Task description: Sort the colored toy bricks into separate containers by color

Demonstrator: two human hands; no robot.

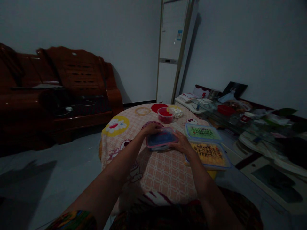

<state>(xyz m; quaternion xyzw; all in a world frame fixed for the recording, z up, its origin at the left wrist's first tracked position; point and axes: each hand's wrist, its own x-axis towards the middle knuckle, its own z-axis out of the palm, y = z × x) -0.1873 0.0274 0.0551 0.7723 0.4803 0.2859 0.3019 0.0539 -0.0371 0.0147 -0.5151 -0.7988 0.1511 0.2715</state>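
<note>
A rectangular plastic food container with a pink-rimmed clear lid sits on the cloth-covered table in front of me. My left hand holds its far left corner, fingers bent over the edge. At the right edge, my right hand grips the container with the thumb and fingers around its rim. Something dark blue shows through the lid, too dim to name. Directly right of my right hand lie a blue-rimmed container with green contents and another with orange-yellow contents, both with dark markings on top.
A round clear tub with red contents stands farther back, near a red disc, a white clump and a pale ring. Wooden seating is at left. A cluttered glass-topped stand is at right.
</note>
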